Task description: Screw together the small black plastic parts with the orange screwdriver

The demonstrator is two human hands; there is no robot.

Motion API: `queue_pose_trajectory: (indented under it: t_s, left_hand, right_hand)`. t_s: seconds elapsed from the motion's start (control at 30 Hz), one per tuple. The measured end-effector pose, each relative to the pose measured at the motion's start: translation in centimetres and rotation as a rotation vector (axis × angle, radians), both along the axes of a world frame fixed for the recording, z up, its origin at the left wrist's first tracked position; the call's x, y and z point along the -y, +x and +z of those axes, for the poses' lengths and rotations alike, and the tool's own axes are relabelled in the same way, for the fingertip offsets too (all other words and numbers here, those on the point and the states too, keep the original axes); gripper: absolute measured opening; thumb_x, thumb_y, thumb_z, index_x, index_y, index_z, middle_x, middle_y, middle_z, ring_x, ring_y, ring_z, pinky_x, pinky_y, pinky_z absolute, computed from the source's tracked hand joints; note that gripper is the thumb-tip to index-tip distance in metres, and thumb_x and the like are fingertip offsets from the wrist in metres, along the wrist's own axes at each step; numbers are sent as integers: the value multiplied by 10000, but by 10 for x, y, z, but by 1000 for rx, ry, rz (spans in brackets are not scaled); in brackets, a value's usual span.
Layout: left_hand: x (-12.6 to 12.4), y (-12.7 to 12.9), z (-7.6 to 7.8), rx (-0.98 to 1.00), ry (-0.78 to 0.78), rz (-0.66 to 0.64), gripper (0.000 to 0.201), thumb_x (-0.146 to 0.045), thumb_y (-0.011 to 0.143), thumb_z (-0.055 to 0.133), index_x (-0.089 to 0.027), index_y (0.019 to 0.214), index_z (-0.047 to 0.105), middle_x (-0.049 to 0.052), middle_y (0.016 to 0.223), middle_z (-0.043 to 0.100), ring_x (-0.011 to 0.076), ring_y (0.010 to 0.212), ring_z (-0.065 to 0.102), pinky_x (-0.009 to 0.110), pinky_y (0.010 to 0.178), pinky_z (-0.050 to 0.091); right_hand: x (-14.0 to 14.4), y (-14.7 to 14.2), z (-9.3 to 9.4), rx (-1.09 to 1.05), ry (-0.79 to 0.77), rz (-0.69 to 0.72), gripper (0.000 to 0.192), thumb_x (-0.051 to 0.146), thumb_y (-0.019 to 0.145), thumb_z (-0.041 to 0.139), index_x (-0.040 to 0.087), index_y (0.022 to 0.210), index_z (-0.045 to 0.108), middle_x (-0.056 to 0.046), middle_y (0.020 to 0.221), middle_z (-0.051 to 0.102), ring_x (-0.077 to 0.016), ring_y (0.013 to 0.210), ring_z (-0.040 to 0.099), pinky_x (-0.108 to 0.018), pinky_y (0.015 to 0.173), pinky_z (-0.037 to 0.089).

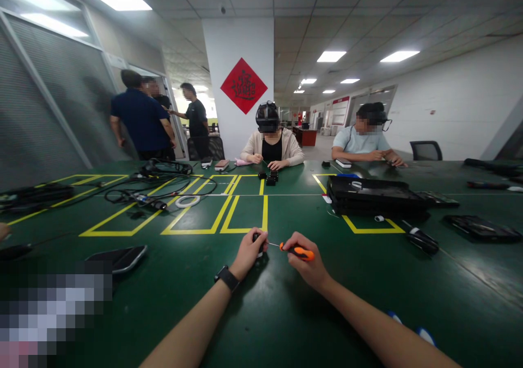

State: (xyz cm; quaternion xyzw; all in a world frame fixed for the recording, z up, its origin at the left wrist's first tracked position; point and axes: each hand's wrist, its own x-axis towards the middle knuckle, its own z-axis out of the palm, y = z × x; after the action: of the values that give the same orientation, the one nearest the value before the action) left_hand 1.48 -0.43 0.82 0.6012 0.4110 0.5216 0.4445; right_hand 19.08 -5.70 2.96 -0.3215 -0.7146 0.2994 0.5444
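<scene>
My right hand (304,256) is closed around the orange and black handle of a screwdriver (304,253). The screwdriver's thin metal shaft points left, its tip at a small black part (259,239) that my left hand (246,252) grips. My fingers cover much of that part, so its kind and the exact contact with the tip cannot be made out. Both hands are just above the green table (196,291), close together near its middle. A dark watch sits on my left wrist.
Cables (151,196) and a white ring (187,201) lie at the left. A phone-like device (118,258) rests nearer. At right are a black case (371,196) and a black-handled tool (421,240). Across the table, a person (273,144) handles small black blocks (270,177); another sits at right.
</scene>
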Motion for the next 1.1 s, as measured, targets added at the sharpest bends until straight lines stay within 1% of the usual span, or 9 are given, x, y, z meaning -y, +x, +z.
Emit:
queue_pose_trajectory:
  t_s: [0.13,0.27,0.33,0.47,0.57,0.77,0.83,1.0,1.1]
  left_hand:
    - [1,-1,1,-18,0,-5,297,-449,758,501,-160,690,513,-30,551,544,85,497,504,201,523,388]
    - [0,0,0,-28,10,1,299,-450,759,497,-160,688,515,-26,552,544,87,502,506,202,524,385]
    - [-1,0,-2,-27,11,5,299,-451,755,500,-160,690,517,-24,556,547,90,506,511,204,524,387]
    - [-2,0,-2,-13,3,11,302,-454,747,508,-160,679,516,-26,540,544,90,495,508,206,524,388]
    - [-1,0,-1,-4,-7,7,303,-454,748,508,-161,674,511,-28,537,541,86,488,500,203,521,386]
    - [1,0,1,-12,-10,6,306,-462,745,507,-163,683,509,-26,553,544,93,504,507,207,535,391]
    - [1,0,1,-18,-14,9,311,-466,744,505,-161,684,509,-24,551,543,96,502,508,209,535,392]
    - [2,1,4,-21,-14,22,323,-478,736,508,-160,679,515,-20,547,550,99,504,514,213,540,396]
    - [3,1,4,-18,-14,25,327,-481,732,509,-160,675,516,-20,544,550,99,504,516,214,538,398]
  right_hand:
    - [1,0,3,-12,-21,-1,91,196,772,504,162,722,572,-4,728,503,-118,673,472,-243,629,368]
    - [1,-1,-1,-70,-168,4,117,240,819,460,186,889,537,49,572,434,-84,484,389,-208,480,317]
    - [0,0,-3,-100,-199,18,109,230,793,495,190,893,510,60,563,429,-77,458,372,-199,453,300]
    - [-2,1,-2,-97,-108,20,43,172,712,566,164,745,540,16,703,511,-91,598,448,-213,559,354]
    - [-3,1,1,-95,-87,-2,76,204,742,545,154,692,570,8,688,509,-96,623,456,-220,591,364]
    - [-4,1,-3,-153,-264,-13,163,311,797,489,175,866,547,53,533,457,-80,428,415,-199,422,346]
    - [-4,1,-3,-125,-243,-2,143,299,778,511,171,823,553,36,572,492,-82,445,436,-203,430,361]
    - [-3,3,2,-59,-50,-15,80,234,722,579,162,707,609,-11,723,528,-118,659,488,-243,618,400]
    - [-3,1,2,-86,-139,2,178,288,797,494,163,756,613,1,654,506,-96,562,446,-221,527,370]
